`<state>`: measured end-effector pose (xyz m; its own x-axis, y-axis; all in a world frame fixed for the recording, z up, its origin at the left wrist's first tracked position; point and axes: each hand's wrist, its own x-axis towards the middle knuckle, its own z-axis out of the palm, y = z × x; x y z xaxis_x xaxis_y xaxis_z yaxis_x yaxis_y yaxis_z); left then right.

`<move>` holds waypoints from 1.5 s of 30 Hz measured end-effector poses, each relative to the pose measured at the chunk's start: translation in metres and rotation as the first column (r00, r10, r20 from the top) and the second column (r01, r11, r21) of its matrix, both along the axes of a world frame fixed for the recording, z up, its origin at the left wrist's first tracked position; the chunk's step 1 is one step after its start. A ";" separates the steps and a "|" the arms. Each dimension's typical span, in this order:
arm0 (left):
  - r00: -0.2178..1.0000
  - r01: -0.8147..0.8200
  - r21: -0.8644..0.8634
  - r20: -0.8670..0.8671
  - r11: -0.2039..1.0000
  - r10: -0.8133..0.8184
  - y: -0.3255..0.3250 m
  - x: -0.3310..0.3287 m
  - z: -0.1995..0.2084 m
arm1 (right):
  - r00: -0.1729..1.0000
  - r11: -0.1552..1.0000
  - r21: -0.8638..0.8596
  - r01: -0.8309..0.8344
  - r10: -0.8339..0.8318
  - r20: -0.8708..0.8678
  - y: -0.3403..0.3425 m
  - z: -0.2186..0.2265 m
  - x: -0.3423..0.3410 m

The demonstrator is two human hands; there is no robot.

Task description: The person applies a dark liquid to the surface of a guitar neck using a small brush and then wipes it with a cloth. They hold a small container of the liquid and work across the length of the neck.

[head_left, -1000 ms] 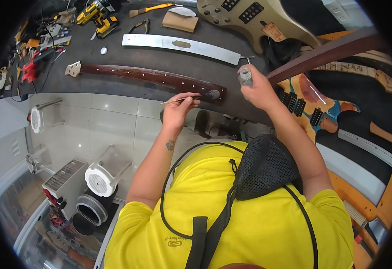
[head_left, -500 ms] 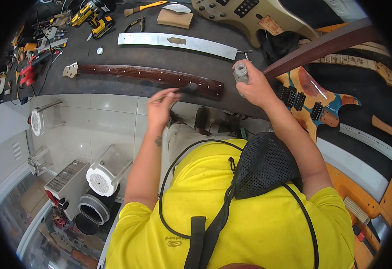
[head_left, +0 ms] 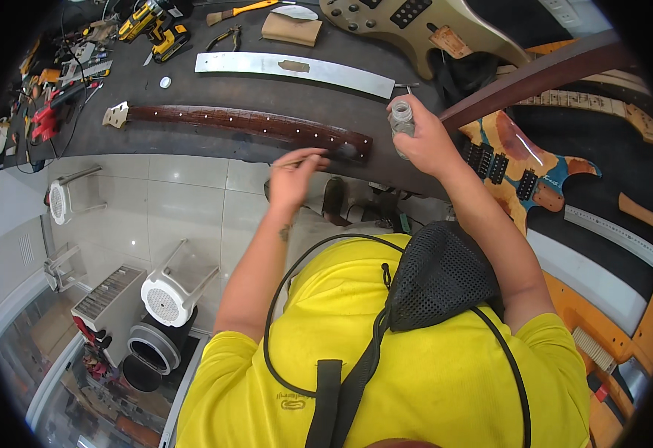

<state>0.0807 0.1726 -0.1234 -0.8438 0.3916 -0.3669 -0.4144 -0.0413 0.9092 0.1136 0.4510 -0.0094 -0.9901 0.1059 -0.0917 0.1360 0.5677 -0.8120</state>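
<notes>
A dark, glossy guitar neck (head_left: 267,128) with white dot inlays and a pale headstock end lies along the near side of the bench. Beside its wide right end, my left hand (head_left: 300,168) is closed on a small brush (head_left: 288,163) with a thin handle. Motion blurs the brush's bristle end, so whether it touches the wood I cannot tell. My right hand (head_left: 429,142) grips a small clear glass jar (head_left: 402,119), uncapped and held upright just right of the neck. What is inside the jar is hard to make out.
A long metal plate (head_left: 349,77), a white cap (head_left: 165,82), pliers (head_left: 228,37) and a yellow drill (head_left: 153,30) lie farther back. To the right are a gold guitar body (head_left: 416,30), a wood-and-blue guitar (head_left: 520,164) and a raised dark red beam (head_left: 535,78). Stools (head_left: 166,299) stand below left.
My left hand has moved right with the brush, along the near edge of the guitar neck toward its wide end. My right hand and the jar stay nearly still.
</notes>
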 end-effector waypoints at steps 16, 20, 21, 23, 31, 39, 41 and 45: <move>0.995 -0.045 -0.018 -0.095 0.999 0.043 -0.001 -0.019 0.008 | 0.999 0.999 -0.033 0.023 -0.024 -0.034 0.013 0.000 0.007; 0.995 0.089 0.043 -0.053 0.995 -0.087 0.047 0.006 0.009 | 0.999 0.999 -0.033 0.017 -0.018 -0.045 0.010 0.004 0.006; 0.994 0.088 -0.001 -0.067 0.996 -0.088 0.042 -0.001 0.008 | 1.000 0.999 -0.043 0.012 -0.013 -0.027 0.008 0.006 0.004; 0.994 0.052 -0.039 -0.095 0.998 -0.056 0.027 -0.023 0.009 | 1.000 0.999 -0.047 0.027 -0.027 -0.011 0.013 0.006 0.005; 0.993 0.066 -0.006 -0.100 0.998 -0.067 0.049 -0.020 0.008 | 0.998 0.998 -0.054 0.030 -0.033 -0.046 0.010 0.005 0.006; 0.994 0.025 -0.038 -0.103 0.999 -0.029 0.027 -0.035 0.009 | 0.997 0.996 -0.066 0.062 -0.065 -0.048 0.012 0.002 0.008; 0.996 0.049 -0.010 -0.075 0.999 -0.049 0.058 -0.014 0.010 | 0.996 0.995 -0.066 0.078 -0.080 -0.036 0.006 0.003 0.005; 0.995 -0.051 0.013 -0.084 0.999 0.051 0.027 -0.031 0.013 | 0.997 0.997 -0.069 0.040 -0.044 -0.055 0.006 0.004 0.006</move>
<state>0.0498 0.1994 -0.1109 -0.8905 0.3508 -0.2898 -0.3337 -0.0704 0.9401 0.1192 0.4574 -0.0056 -0.9887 0.1433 -0.0439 0.1112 0.5056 -0.8556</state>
